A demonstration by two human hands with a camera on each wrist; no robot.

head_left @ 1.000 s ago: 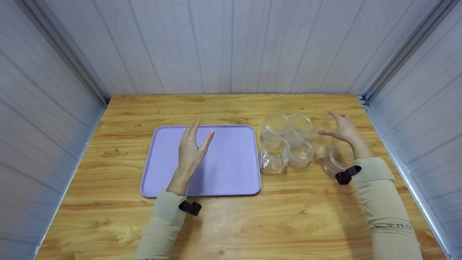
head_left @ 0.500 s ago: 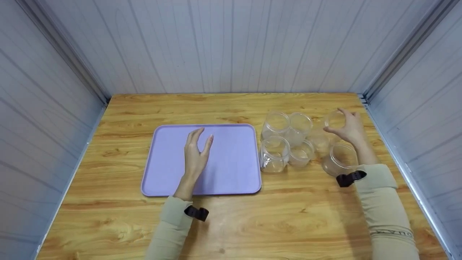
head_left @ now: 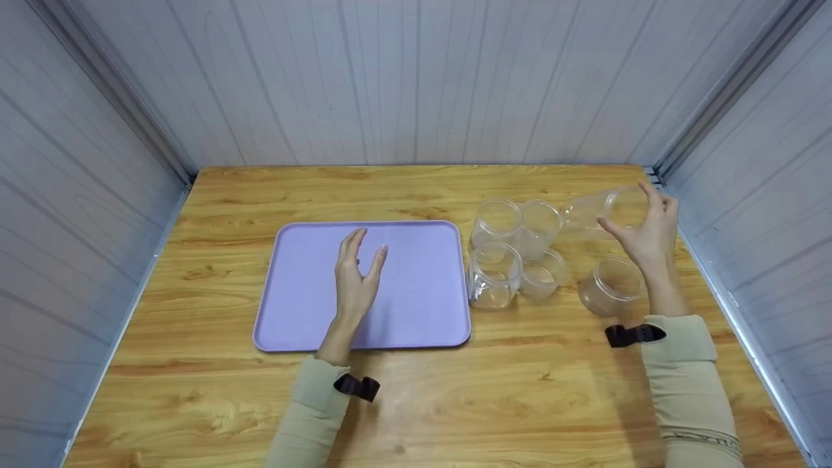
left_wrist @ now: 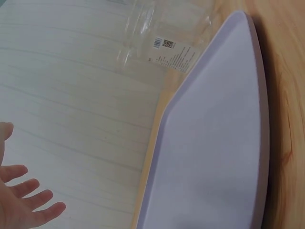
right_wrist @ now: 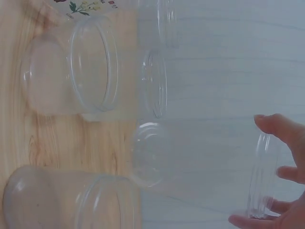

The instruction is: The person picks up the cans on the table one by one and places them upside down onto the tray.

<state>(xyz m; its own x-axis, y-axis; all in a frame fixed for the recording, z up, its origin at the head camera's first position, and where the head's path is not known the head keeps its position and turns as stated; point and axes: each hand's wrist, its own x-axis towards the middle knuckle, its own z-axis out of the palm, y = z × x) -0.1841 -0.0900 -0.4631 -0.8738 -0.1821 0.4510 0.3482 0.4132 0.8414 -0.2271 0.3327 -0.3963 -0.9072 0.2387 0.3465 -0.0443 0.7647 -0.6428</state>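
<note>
one tall clear jar point(head_left: 585, 213) is in the right hand point(head_left: 650, 240), well to the right of the lilac tray point(head_left: 416, 286) and out toward the level of its far edge. the step in hand looks to be picking up this jar: its base seems clear of the tabletop point(head_left: 455, 403), though the see-through walls make that hard to judge. the next move calls, i think, for a steady hold on the rim and enough height for the base to miss the four other jars point(head_left: 492, 289), grouped just beside the tray's right edge, and the lone jar point(head_left: 601, 299) that stands farther right of the tray. as for pose, the right forearm reaches forward on the right of the tray, the hand raised, with thumb and fingers spread wide round the jar's rim, thumb on one side and fingers across from it. the left forearm comes in over the tray's near edge, and the left hand point(head_left: 356, 286) hangs above the tray, pointing toward its far edge; the fingers are extended, the thumb stands well apart from them, and they have hold of nothing.
</note>
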